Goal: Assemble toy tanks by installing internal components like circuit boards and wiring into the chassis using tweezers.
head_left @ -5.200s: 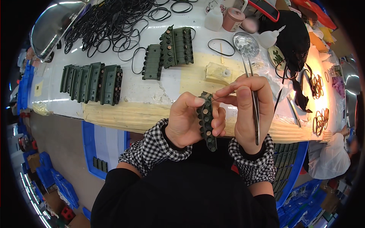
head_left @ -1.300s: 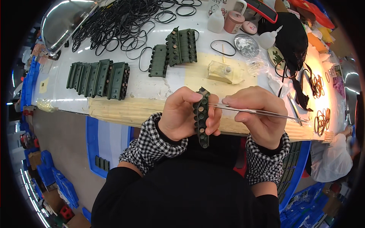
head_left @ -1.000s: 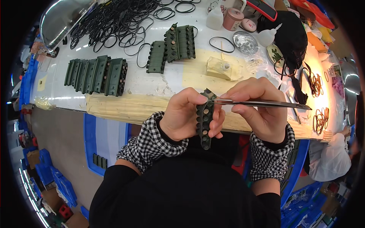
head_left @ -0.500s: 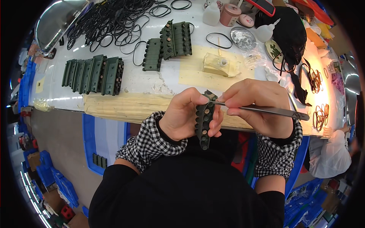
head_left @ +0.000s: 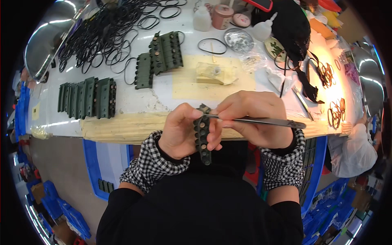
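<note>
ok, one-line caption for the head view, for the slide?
Left hand holds a dark green strip part upright while the right hand brings metal tweezers to its top.

Five seconds back, the tweezers [head_left: 261, 121] were held nearly upright in the right hand [head_left: 255, 118], with the tips raised above the dark green strip [head_left: 202, 132]. They have since been swung down to lie almost level, the handle end now pointing out to the person's right and the tips brought against the upper part of the strip. Over the last second the right hand has been drawn in closer to the strip (its fingertips now meet those of the left hand [head_left: 181, 130] there). The strip itself has been tipped slightly, its top now leaning a little less towards the bench.
</note>
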